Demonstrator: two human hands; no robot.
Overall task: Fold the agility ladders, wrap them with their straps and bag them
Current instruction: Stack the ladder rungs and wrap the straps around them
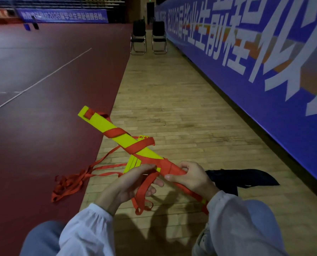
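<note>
The ladder [106,126] is a stack of flat yellow rungs held slantwise above the wooden floor [172,108], bound in crossing turns of red strap [141,146]. The right hand [192,178] has its grip closed round the thickly wrapped near end; the left hand [133,183] pinches loose strap loops. The stack's near tip disappears behind the right sleeve. A black bag [246,177] is partly hidden behind that hand.

folding chairs [139,32], blue banner [264,74], wooden floor [172,108]
</note>
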